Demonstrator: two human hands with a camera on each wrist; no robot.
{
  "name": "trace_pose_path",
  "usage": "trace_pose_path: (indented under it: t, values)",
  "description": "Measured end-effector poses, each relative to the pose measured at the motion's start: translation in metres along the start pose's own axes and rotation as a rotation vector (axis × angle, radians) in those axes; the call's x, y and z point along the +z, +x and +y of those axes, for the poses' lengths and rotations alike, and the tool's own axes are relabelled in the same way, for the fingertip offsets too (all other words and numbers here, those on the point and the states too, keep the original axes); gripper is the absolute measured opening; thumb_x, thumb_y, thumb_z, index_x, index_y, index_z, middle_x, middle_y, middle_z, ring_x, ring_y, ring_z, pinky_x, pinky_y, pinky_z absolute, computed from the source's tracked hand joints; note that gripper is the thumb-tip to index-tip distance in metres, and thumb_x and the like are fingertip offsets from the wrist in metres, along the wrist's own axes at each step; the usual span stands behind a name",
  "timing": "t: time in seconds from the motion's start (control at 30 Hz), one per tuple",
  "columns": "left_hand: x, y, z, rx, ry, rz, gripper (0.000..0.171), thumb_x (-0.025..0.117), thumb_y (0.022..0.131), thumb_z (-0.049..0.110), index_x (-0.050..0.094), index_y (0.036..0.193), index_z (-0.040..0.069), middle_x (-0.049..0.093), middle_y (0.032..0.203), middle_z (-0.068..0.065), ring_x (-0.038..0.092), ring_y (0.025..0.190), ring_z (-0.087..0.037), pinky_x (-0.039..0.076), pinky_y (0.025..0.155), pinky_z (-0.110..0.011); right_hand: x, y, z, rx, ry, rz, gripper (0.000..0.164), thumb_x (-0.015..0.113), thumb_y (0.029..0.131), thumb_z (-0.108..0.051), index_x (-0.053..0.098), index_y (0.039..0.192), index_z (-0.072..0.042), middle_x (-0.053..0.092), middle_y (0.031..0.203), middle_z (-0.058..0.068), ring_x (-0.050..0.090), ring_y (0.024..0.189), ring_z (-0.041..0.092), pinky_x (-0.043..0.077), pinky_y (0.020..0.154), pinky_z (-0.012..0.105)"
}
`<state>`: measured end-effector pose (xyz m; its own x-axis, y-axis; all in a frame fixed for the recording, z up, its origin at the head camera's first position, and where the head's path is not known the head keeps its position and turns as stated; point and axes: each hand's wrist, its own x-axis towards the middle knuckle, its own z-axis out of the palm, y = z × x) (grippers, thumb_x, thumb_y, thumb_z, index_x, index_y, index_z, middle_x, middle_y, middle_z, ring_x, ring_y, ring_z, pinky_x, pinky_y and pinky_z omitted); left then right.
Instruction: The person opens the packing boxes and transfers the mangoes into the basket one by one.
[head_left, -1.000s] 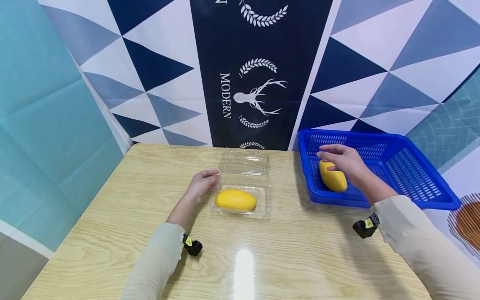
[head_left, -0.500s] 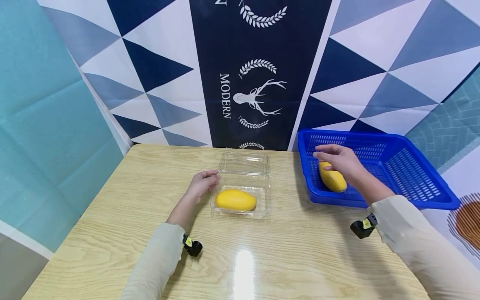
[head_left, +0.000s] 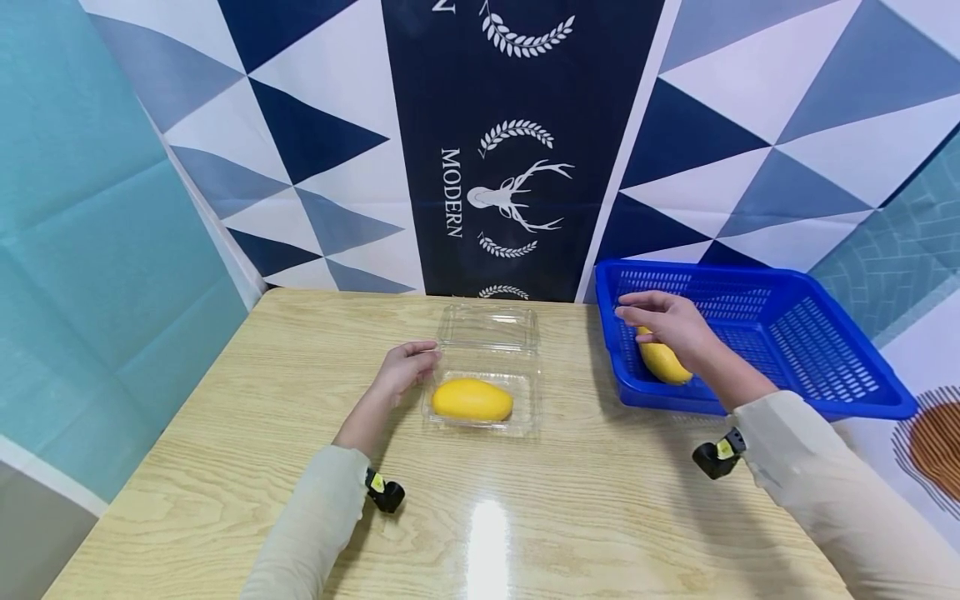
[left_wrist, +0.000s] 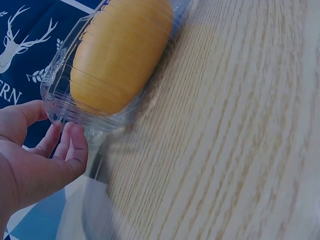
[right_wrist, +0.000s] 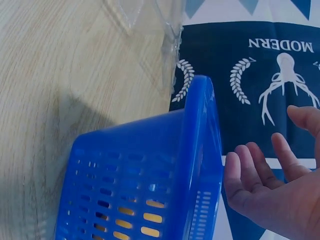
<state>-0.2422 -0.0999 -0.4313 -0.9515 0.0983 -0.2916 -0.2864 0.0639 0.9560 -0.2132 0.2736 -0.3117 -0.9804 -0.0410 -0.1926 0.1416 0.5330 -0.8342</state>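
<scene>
On the table sits a clear plastic clamshell container [head_left: 527, 392] with its lid tilted up at the back. One yellow mango [head_left: 472, 400] lies in its base. My left hand [head_left: 405, 371] pinches the container's left edge between thumb and fingertips, closer in the left wrist view, where the mango [left_wrist: 120, 60] shows through the plastic. Above the left end of a blue basket [head_left: 757, 333], my right hand [head_left: 667, 325] hangs with loosely bent fingers and holds nothing. Below it in the basket lies a second mango [head_left: 663, 362], partly hidden by the hand.
The basket's rim [right_wrist: 197, 115] rises high beside the right hand in the right wrist view. A patterned cloth [head_left: 517, 150] hangs behind the back edge of the wooden table [head_left: 562, 517]. A teal cloth [head_left: 97, 233] covers the left side.
My right hand has drifted a little to the left over the basket, covering more of the mango there. The left hand and the container have stayed in place.
</scene>
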Motion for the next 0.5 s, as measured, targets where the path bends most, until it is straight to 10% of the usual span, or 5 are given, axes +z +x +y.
trace_pose_path:
  t: [0.5]
  values:
    - [-0.001, -0.0002, -0.0008, 0.009, 0.009, -0.003, 0.042, 0.058, 0.091, 0.013, 0.051, 0.13, 0.001, 0.057, 0.118, -0.014, 0.057, 0.092, -0.018, 0.05, 0.079, -0.024, 0.0098, -0.0028, -0.0088, -0.006, 0.012, -0.033, 0.064, 0.056, 0.09, -0.047, 0.043, 0.137, -0.004, 0.044, 0.14, 0.016, 0.045, 0.125, 0.032, 0.052, 0.082, 0.021]
